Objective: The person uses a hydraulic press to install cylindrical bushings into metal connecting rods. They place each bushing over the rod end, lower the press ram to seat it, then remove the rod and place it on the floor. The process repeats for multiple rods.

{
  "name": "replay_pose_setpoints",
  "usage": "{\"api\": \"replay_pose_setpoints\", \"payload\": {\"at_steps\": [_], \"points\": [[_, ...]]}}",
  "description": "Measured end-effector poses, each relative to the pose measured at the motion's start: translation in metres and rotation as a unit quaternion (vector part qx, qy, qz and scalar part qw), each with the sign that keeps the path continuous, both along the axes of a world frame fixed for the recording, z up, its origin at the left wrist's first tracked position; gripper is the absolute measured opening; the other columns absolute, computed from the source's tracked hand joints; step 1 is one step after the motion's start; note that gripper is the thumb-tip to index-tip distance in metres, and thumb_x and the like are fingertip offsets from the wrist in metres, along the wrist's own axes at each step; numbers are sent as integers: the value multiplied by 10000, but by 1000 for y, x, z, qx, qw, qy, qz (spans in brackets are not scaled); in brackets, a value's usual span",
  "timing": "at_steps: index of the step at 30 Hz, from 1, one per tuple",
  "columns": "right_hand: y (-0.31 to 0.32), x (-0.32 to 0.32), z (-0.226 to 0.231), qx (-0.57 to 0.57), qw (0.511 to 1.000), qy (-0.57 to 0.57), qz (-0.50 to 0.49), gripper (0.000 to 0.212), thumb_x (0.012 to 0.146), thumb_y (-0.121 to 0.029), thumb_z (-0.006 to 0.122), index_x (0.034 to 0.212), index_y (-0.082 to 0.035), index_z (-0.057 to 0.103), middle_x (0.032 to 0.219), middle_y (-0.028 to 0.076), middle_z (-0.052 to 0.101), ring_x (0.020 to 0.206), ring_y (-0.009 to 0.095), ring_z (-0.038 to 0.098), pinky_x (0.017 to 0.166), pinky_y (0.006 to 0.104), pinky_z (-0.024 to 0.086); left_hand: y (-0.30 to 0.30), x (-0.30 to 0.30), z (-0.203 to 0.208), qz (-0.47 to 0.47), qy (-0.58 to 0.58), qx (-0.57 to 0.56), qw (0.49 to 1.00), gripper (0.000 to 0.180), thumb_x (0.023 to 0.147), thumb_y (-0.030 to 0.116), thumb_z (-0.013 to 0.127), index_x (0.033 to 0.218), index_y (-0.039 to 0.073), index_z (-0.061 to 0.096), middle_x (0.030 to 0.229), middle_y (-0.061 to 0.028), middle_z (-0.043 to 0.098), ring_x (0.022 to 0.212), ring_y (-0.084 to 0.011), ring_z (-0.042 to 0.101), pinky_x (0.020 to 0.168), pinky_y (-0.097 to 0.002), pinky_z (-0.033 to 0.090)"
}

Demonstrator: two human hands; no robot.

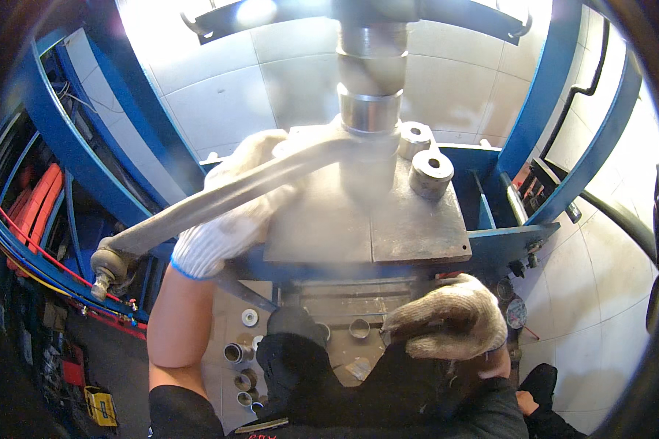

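Reaching up from the lower left in the head view, the left hand, in a white knit glove with blue cuff trim, lies under a long grey metal arm with a ball-jointed end. Forearm bare, raised steeply; glove shows both sides of the arm; cannot tell whether fingers close around it. Arm slants from the lower-left joint to beneath a silver cylindrical press ram, over flat grey steel plates; contact there blurred. Two short bored steel cylinders stand right of the ram. Right hand, in a soiled off-white glove, hangs below the plates near the lap, fingers curled inward; contents, if any, hidden.
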State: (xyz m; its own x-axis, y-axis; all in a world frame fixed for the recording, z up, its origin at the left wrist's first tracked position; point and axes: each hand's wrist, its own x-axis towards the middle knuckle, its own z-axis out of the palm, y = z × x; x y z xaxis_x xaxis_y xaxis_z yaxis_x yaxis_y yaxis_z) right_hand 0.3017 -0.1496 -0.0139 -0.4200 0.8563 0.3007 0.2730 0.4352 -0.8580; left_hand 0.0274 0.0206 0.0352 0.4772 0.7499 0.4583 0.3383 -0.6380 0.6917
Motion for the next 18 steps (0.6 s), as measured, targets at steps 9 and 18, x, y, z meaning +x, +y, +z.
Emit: {"api": "replay_pose_setpoints", "payload": {"at_steps": [9,18], "points": [[-4,-10,-12,42,988,52,-136,392,702,-193,893,1045,-68,750,983,92,752,863,234,730,848,367,585,-24,-27,-31,-40,-71,2,997,770,768,44,826,1431,-24,441,1371,-164,560,1265,-273,556,1104,-446,431],[6,-37,20,138,975,29,-174,488,754,-217,851,1175,-61,661,935,145,723,771,291,717,660,362,578,-64,-13,-9,-7,51,131,990,683,631,251,890,1207,-22,646,1150,-214,680,1070,-316,672,953,-444,521]]}}
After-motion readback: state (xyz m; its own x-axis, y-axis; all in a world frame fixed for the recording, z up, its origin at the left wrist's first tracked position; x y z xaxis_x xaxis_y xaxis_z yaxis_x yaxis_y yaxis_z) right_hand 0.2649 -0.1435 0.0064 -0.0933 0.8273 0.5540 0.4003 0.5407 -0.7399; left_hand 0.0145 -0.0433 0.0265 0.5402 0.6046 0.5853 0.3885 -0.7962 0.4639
